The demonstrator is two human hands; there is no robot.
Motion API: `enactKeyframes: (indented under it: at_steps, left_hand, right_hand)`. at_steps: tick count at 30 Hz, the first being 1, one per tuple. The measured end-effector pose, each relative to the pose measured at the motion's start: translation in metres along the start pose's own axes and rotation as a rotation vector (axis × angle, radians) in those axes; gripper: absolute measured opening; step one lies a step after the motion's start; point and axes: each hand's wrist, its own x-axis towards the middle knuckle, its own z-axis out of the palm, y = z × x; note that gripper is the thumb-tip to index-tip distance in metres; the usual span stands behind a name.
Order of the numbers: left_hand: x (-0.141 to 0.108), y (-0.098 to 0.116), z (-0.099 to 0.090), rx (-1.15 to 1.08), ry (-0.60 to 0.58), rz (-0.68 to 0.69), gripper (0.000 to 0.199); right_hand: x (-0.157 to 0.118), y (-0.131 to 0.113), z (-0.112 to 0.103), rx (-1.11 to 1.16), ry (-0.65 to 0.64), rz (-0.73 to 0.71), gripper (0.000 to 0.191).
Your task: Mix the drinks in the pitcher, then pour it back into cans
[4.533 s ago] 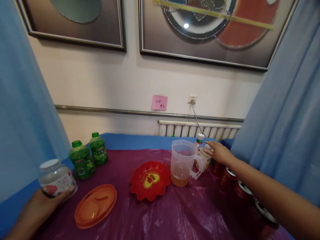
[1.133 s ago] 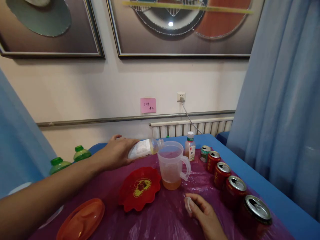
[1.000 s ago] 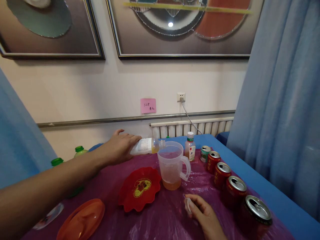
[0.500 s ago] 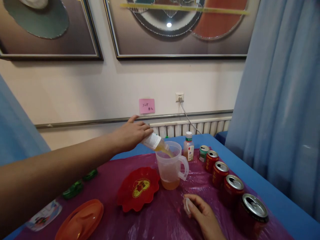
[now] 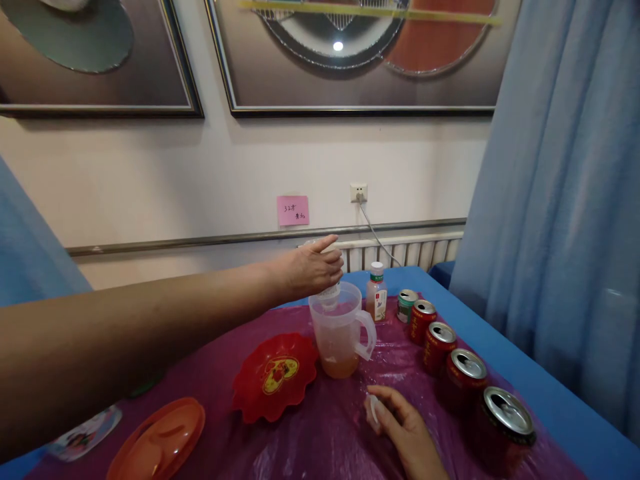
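Note:
My left hand point(image 5: 316, 268) is wrapped round a clear plastic bottle point(image 5: 330, 295), held neck down over the mouth of a translucent measuring jug point(image 5: 336, 327). Most of the bottle is hidden behind the hand. Orange-yellow liquid point(image 5: 340, 367) lies in the bottom of the jug, whose handle points right. Low in front of the jug, my right hand point(image 5: 400, 427) is closed on a small white bottle cap point(image 5: 373, 409), pinched between thumb and fingers. A red scalloped plate point(image 5: 275, 407) lies just left of the jug.
A capped juice bottle point(image 5: 377, 293) stands behind the jug's handle. Several opened drink cans point(image 5: 468, 377) line the right side of the purple sheet point(image 5: 320, 440). An orange lid-like dish point(image 5: 157, 440) lies front left. Behind the blue table point(image 5: 565, 393) is a radiator point(image 5: 425, 252).
My left hand has moved right and tipped the bottle from a slant to nearly upside down over the jug. My right hand stays with the cap.

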Motion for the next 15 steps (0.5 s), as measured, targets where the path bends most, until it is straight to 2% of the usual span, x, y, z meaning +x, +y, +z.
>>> enactKeyframes:
  at_steps: [5,8,12,15]
  left_hand:
    - [-0.022,-0.009,0.011,0.085,0.011,-0.108,0.045]
    - [-0.048,-0.016,0.024,0.028,0.042,-0.292,0.045]
    - [-0.085,-0.007,0.042,-0.358,0.148,-0.566,0.057]
    - [-0.112,0.026,0.063,-0.736,0.24,-0.714,0.072]
  right_hand:
    - [-0.009,-0.005,0.007,-0.03,0.11,-0.016,0.066]
    - [-0.009,-0.009,0.003,-0.083,0.035,-0.02,0.066]
    - [-0.009,-0.03,0.003,-0.125,-0.051,-0.025,0.062]
    - [-0.01,-0.054,0.017,-0.109,-0.076,-0.075,0.06]
